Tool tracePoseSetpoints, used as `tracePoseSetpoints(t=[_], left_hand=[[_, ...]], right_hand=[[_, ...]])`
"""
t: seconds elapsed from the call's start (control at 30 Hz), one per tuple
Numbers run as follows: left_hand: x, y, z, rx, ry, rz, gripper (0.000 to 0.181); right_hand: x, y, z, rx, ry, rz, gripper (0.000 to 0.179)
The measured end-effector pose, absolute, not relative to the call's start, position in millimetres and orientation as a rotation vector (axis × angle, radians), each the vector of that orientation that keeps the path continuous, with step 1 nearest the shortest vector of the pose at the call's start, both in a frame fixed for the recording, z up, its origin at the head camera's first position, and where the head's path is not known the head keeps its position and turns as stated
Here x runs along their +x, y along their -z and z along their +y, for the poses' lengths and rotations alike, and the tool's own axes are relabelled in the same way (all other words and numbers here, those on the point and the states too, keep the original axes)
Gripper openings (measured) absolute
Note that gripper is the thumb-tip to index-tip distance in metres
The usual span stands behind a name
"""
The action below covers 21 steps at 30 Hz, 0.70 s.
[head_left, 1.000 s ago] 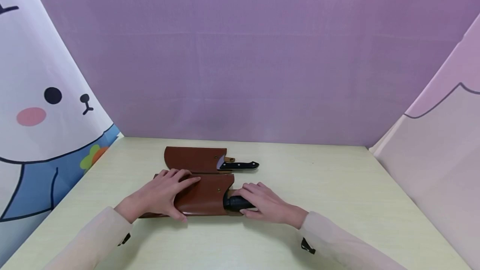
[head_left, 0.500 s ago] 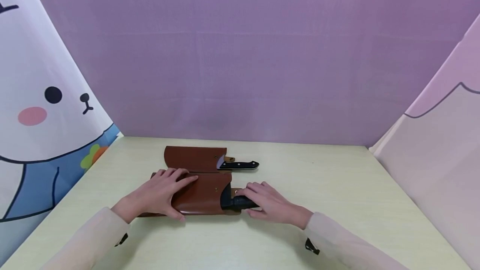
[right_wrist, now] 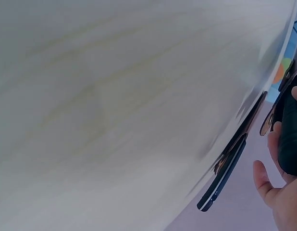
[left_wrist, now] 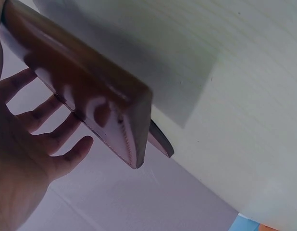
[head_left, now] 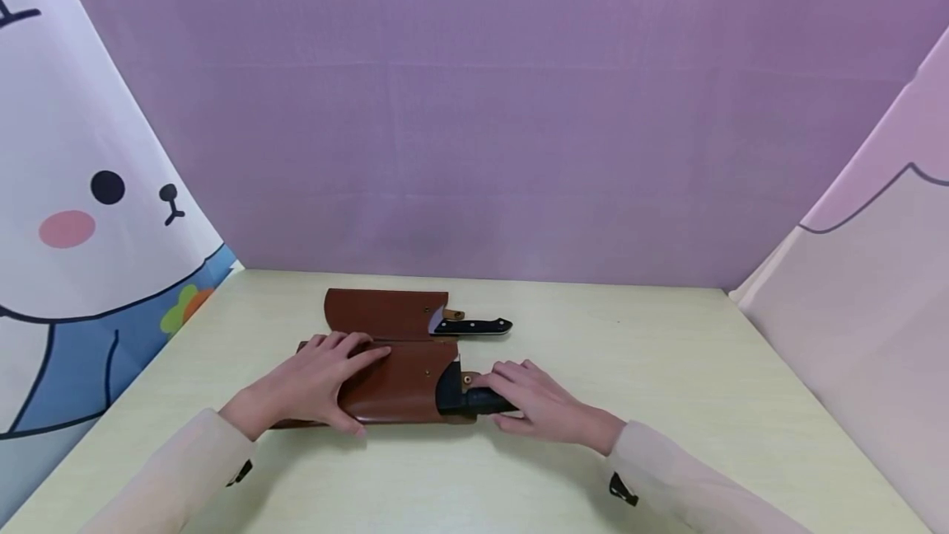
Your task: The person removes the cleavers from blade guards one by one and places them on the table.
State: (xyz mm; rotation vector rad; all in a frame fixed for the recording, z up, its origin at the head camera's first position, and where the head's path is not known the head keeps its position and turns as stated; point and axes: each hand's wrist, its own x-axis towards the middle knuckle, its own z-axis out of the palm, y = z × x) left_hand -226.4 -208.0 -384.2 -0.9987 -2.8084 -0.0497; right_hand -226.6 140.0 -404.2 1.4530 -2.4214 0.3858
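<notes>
A person in pale sleeves works with both hands at a light wooden table. The left hand lies across a glossy brown near sheath, its fingers spread and bent at the far edge, its thumb at the near edge, so that it holds the sheath across its width; in the left wrist view the little finger stands apart from the leather. The right hand has its fingers closed around a thick black handle, leaving no visible gap along the covered part. This handle juts from the right-hand mouth of the near sheath, where a broad dark section also shows; what lies deeper inside is hidden by the leather. A small tan strap with a metal snap sits by the mouth, just beside the right fingertips. Just beyond, edge close to edge, lies a second brown far sheath. From its right end projects a knife with a black riveted handle and a sliver of pale blade, out of either hand's hold. Behind the table hangs a plain purple cloth; on the left stands a panel printed with a white cartoon animal in blue.
</notes>
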Motion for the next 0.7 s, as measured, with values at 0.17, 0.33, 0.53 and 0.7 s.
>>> tracePoseSetpoints(t=[0.17, 0.33, 0.53, 0.7], left_hand=[[-226.2, 384.1, -207.7, -0.995, 0.057, -2.808, 0.105], [-225.7, 383.4, -207.6, -0.984, 0.061, -2.81, 0.105], [-226.2, 383.1, -208.4, -0.978, 0.067, -2.812, 0.104], [-226.7, 384.1, -209.5, -0.978, 0.07, -2.814, 0.103]], right_hand=[[-226.0, 405.0, 142.7, 1.452, -0.397, -2.427, 0.04], [-225.2, 404.2, 145.0, 1.458, -0.415, -2.417, 0.041], [-225.0, 404.0, 147.7, 1.438, -0.404, -2.416, 0.041], [-224.9, 405.0, 150.7, 1.424, -0.397, -2.434, 0.041]])
